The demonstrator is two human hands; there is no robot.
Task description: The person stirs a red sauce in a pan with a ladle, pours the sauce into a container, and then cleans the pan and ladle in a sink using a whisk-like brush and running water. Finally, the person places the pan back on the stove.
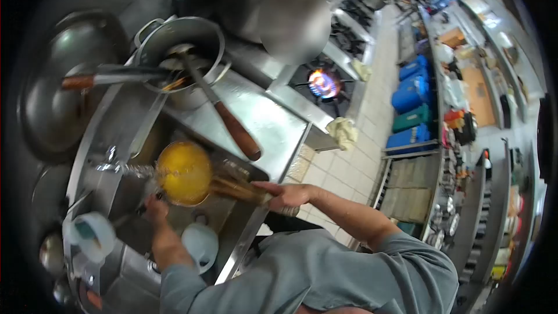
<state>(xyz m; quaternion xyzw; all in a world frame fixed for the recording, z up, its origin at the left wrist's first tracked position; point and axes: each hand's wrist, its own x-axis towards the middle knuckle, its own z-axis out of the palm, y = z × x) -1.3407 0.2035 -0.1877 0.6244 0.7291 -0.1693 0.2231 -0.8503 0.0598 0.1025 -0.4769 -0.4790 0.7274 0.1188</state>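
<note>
A round pan [185,173], yellow inside, is tilted in the metal sink [131,197]. Water runs from the faucet [110,163] toward the pan's left side. My right hand [286,196] is wrapped round the pan's wooden handle [235,189], which is blurred by motion. Just below the pan's lower left rim is my left hand [156,209], its fingers curled around something small and dark that I cannot make out. A white plastic jug [200,247] stands below the pan, close to my left forearm.
A large pot [215,46] with wooden-handled tools in it stands beyond the sink. Farther right a burner flame [323,84] is lit, near a cloth [343,132]. A big wok [70,81] leans at the left; a translucent container [93,235] sits by the sink. Blue bins [410,94] line the aisle.
</note>
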